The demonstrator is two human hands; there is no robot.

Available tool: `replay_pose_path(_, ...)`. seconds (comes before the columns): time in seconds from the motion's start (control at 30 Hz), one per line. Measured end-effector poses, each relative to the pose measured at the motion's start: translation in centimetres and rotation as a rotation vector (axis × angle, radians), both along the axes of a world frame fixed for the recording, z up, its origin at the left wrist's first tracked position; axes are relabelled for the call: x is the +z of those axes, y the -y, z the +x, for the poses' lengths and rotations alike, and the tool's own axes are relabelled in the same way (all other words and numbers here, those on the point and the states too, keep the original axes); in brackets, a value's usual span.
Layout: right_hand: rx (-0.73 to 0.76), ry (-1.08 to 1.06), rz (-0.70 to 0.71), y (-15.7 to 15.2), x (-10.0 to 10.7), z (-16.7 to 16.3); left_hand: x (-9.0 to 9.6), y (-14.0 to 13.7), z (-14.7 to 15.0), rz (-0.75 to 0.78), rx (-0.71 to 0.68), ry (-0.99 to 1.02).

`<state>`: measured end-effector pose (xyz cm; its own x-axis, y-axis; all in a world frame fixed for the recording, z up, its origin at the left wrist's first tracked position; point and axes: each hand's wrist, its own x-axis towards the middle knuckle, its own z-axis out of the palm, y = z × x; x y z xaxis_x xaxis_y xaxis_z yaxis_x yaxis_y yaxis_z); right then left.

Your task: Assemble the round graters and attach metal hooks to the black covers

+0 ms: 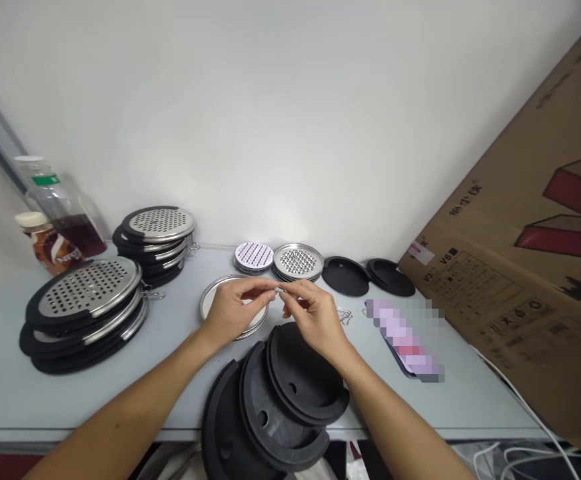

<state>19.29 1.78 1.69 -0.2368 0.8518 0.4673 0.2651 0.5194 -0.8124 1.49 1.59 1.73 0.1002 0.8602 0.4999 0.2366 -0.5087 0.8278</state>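
My left hand point(235, 305) and my right hand point(315, 312) meet at the fingertips over the middle of the table. Both are closed in a pinch on something small and pale, mostly hidden between the fingers. Under my left hand lie round metal discs with raised rims point(210, 303). Just right of my right hand are some thin wire pieces point(344, 315). Several black round holders point(283, 400), each with a small hole, overlap below my hands, reaching past the table's front edge.
At left stand two stacks of black-rimmed grater discs point(90, 287) point(158, 223), with bottles point(63, 207) behind. Along the wall lie a lilac disc point(254, 255), metal grater discs point(298, 260) and black holders point(346, 275). A blurred phone-like object point(405, 340) and cardboard box point(530, 267) are at right.
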Motion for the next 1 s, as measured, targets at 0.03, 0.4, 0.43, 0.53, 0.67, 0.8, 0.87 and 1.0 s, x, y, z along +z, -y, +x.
replay_pose_path(0.03, -0.019, 0.015, 0.043, 0.1, 0.0, -0.1, 0.0, 0.0, 0.0, 0.02, 0.009, -0.006)
replay_pose_path(0.4, -0.07, 0.099, 0.209, 0.4, -0.4, -0.3, -0.2, 0.2, 0.1, 0.135, 0.082, -0.053)
replay_pose_path(0.43, -0.079, 0.097, 0.207, 0.4, -0.4, -0.3, -0.3, 0.2, 0.1, 0.141, 0.088, -0.053)
replay_pose_path(0.53, -0.103, 0.083, 0.24, 0.4, -0.6, -0.6, -0.5, 0.1, 0.1, 0.163, 0.102, -0.037)
replay_pose_path(0.67, -0.143, 0.072, 0.311, 0.4, -1.3, -1.0, -0.9, 0.0, 0.5, 0.213, 0.086, -0.025)
replay_pose_path(0.8, -0.176, 0.065, 0.305, 0.1, -1.5, -1.3, -1.2, 0.0, 0.9, 0.272, 0.114, -0.056)
replay_pose_path(0.87, -0.148, -0.007, 0.192, -0.2, -1.2, -1.3, -1.3, -0.1, 1.0, 0.29, 0.148, -0.071)
replay_pose_path(1.0, 0.141, -0.352, -0.311, -0.8, -0.3, -1.0, -1.1, -0.1, 0.7, 0.272, 0.179, -0.098)
